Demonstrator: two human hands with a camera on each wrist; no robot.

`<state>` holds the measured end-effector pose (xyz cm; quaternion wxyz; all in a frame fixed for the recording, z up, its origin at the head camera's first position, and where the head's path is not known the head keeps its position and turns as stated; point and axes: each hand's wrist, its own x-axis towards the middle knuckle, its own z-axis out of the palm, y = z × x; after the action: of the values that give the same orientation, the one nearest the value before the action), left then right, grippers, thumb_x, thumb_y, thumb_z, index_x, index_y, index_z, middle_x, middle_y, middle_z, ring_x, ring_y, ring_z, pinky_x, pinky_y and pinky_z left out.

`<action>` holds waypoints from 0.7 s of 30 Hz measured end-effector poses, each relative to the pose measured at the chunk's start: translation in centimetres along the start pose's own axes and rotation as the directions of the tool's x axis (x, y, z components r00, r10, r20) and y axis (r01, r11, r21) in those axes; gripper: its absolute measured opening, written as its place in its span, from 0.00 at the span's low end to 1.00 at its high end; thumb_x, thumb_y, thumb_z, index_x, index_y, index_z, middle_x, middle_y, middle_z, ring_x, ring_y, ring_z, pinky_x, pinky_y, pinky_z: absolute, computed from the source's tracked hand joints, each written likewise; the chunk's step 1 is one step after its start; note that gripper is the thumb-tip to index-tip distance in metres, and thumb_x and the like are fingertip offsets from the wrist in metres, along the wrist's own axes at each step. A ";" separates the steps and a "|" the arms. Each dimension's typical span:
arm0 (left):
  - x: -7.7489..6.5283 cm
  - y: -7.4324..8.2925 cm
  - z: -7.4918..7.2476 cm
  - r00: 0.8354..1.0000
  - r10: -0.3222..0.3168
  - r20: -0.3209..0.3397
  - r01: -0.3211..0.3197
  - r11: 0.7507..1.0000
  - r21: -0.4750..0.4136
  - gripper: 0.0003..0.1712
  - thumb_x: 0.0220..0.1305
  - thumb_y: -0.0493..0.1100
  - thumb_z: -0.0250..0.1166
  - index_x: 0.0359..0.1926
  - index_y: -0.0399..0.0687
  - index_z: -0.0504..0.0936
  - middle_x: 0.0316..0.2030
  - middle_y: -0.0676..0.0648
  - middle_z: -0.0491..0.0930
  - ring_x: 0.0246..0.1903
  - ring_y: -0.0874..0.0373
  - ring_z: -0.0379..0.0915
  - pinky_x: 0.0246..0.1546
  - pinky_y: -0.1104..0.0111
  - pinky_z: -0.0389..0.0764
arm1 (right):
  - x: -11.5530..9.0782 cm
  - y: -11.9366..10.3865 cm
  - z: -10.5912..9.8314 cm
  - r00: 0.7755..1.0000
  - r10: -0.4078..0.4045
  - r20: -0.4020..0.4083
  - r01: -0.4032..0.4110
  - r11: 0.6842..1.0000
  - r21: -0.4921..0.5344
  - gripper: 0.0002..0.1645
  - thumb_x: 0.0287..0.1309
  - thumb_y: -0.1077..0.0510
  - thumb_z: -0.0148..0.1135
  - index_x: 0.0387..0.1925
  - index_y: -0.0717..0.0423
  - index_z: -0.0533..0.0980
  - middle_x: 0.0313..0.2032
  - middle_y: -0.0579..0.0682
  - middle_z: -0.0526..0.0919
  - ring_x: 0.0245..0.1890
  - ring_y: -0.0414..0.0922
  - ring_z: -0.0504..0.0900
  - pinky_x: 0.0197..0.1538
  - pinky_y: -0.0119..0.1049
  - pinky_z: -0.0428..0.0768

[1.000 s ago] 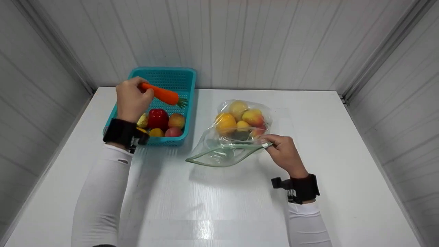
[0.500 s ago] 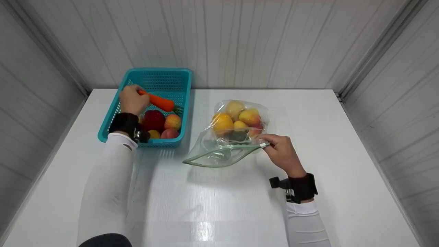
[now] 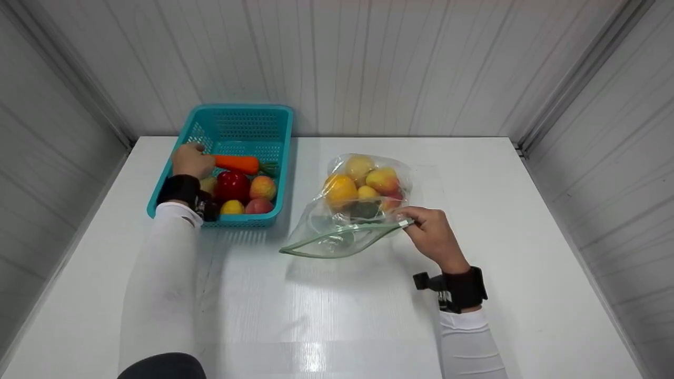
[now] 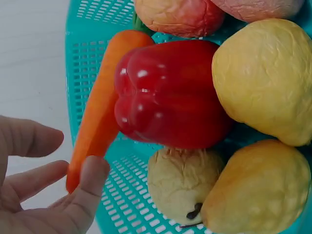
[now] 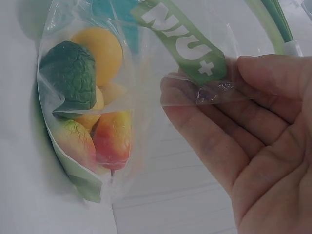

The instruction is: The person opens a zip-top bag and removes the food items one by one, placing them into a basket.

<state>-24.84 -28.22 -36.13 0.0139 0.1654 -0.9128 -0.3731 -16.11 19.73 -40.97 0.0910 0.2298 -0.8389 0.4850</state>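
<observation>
An orange carrot (image 3: 236, 163) lies in the turquoise basket (image 3: 287, 163), alongside a red bell pepper (image 4: 168, 92). My left hand (image 3: 194, 160) is at the carrot's narrow end; in the left wrist view its thumb stands apart from the carrot while a fingertip overlaps that end. To the right lies a clear zip bag (image 3: 316, 226) with several fruits inside and a dark green wrinkled vegetable (image 5: 73, 75). My right hand (image 3: 430, 234) pinches the bag's zip edge at the slider corner, and the bag's mouth gapes.
Around the pepper in the basket are a peach-coloured fruit (image 3: 263, 188), a pinkish fruit (image 3: 259, 206), a yellow fruit (image 4: 265, 80), a pale wrinkled pear (image 4: 178, 183) and a yellow mango-like fruit (image 4: 258, 190). Panelled walls (image 3: 337, 68) border the white table (image 3: 526, 237).
My left hand has lowered the carrot into the basket beside the pepper, and its thumb now stands off the carrot. My right hand keeps its hold on the bag.
</observation>
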 end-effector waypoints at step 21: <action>-2.5 3.5 -1.3 0.971 0.208 0.117 -0.217 0.973 0.073 0.30 0.73 0.40 0.49 0.69 0.25 0.68 0.68 0.25 0.68 0.64 0.32 0.67 0.65 0.41 0.70 | 0.1 -0.1 -0.2 1.000 0.012 -0.001 -0.012 1.000 0.004 0.09 0.67 0.68 0.64 0.42 0.60 0.88 0.40 0.52 0.91 0.38 0.38 0.83 0.42 0.27 0.79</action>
<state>-23.32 -25.93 -32.55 -0.0029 0.0466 -0.9399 -0.3384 -16.15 19.76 -40.74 0.0881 0.2249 -0.8391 0.4874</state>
